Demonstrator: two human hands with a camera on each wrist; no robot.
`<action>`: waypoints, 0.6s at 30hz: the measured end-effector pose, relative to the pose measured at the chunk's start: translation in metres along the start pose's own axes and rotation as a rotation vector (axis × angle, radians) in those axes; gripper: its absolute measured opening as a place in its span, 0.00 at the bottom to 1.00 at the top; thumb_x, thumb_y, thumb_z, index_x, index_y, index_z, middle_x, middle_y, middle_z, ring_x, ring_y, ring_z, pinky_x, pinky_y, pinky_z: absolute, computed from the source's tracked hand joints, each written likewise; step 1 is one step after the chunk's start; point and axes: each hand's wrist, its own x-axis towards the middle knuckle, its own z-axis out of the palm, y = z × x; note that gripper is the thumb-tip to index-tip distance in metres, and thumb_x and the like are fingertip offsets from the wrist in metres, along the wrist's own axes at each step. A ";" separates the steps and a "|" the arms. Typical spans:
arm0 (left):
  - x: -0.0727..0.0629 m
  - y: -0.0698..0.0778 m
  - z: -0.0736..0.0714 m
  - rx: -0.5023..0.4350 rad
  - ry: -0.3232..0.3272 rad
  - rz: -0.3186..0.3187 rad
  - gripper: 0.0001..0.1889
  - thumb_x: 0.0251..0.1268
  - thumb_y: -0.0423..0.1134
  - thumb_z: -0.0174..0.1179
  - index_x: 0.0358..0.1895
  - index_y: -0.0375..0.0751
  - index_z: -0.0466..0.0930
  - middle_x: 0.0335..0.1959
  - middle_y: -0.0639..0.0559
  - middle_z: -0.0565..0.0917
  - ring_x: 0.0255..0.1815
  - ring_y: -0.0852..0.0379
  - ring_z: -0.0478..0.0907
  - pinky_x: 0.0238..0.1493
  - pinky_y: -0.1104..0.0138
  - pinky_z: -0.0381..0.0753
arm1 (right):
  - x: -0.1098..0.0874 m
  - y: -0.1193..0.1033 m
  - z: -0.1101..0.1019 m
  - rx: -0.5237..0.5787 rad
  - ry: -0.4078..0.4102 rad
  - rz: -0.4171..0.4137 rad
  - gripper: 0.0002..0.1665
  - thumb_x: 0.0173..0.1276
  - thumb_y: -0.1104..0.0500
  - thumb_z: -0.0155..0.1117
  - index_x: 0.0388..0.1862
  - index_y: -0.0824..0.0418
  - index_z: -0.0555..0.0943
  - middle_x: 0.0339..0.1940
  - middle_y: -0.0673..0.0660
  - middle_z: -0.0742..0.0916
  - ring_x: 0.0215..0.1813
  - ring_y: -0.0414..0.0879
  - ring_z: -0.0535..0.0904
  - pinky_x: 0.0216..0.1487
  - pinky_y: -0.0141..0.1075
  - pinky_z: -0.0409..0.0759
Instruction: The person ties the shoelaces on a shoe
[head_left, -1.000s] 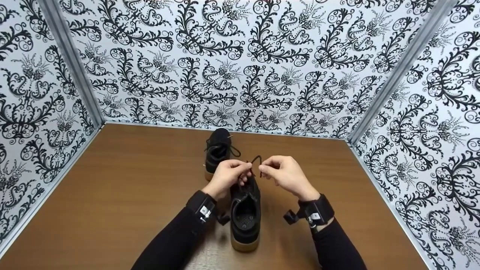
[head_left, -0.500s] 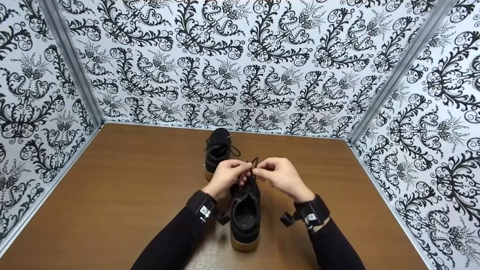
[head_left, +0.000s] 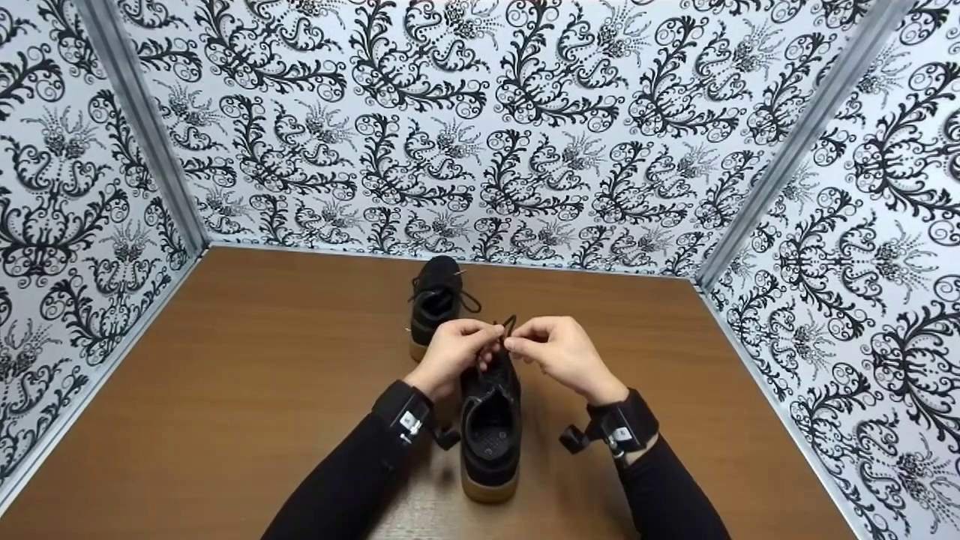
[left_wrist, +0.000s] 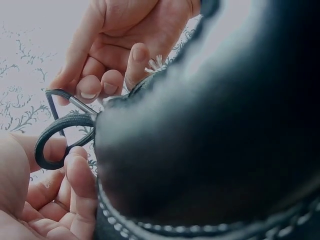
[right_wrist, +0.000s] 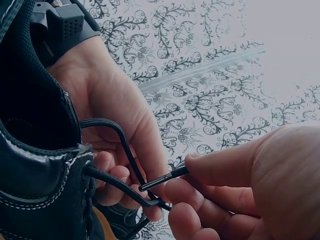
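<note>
A black shoe (head_left: 491,427) with a tan sole stands heel toward me. Over its front, my left hand (head_left: 452,352) pinches a black shoelace (left_wrist: 64,121), which bends into a small loop at the fingertips in the left wrist view. Close beside it, my right hand (head_left: 566,354) pinches the lace near its end between thumb and forefinger. The right wrist view shows the stiff lace tip (right_wrist: 162,183) jutting from the right fingers and crossing the lace at the left fingers. Both hands hide much of the shoe's lacing.
A second black shoe (head_left: 437,296) with loose laces stands behind and slightly left on the brown wooden table (head_left: 300,360). White walls (head_left: 465,135) with black scroll patterns enclose the table at the back and sides.
My right hand has moved left, up to the left fingertips, and the lace's bend between the hands has narrowed. The left hand and both shoes have stayed in place.
</note>
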 end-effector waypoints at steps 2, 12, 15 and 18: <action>0.000 0.000 0.000 -0.004 0.003 -0.001 0.10 0.76 0.40 0.73 0.38 0.35 0.92 0.28 0.50 0.85 0.23 0.62 0.77 0.26 0.72 0.79 | 0.000 0.000 0.000 -0.007 -0.002 -0.005 0.09 0.76 0.52 0.78 0.41 0.56 0.95 0.32 0.58 0.91 0.31 0.46 0.83 0.27 0.33 0.78; 0.000 0.001 0.000 -0.021 0.004 -0.007 0.12 0.76 0.39 0.73 0.41 0.30 0.91 0.28 0.50 0.85 0.23 0.62 0.77 0.27 0.72 0.79 | 0.001 0.001 0.000 -0.028 -0.010 -0.022 0.07 0.76 0.53 0.78 0.38 0.54 0.95 0.29 0.54 0.90 0.32 0.47 0.84 0.34 0.35 0.80; 0.000 0.001 0.000 -0.026 -0.001 -0.008 0.14 0.76 0.39 0.73 0.42 0.27 0.90 0.28 0.50 0.85 0.23 0.62 0.77 0.27 0.72 0.79 | 0.001 0.001 -0.001 -0.036 -0.028 -0.003 0.06 0.75 0.53 0.79 0.38 0.54 0.95 0.29 0.52 0.90 0.33 0.47 0.85 0.34 0.35 0.80; -0.001 0.002 -0.001 -0.032 -0.009 -0.006 0.16 0.77 0.40 0.72 0.44 0.24 0.89 0.28 0.50 0.85 0.24 0.61 0.76 0.28 0.72 0.78 | 0.000 0.001 -0.004 -0.076 -0.063 0.028 0.07 0.73 0.52 0.80 0.37 0.53 0.95 0.30 0.49 0.91 0.34 0.46 0.86 0.35 0.37 0.81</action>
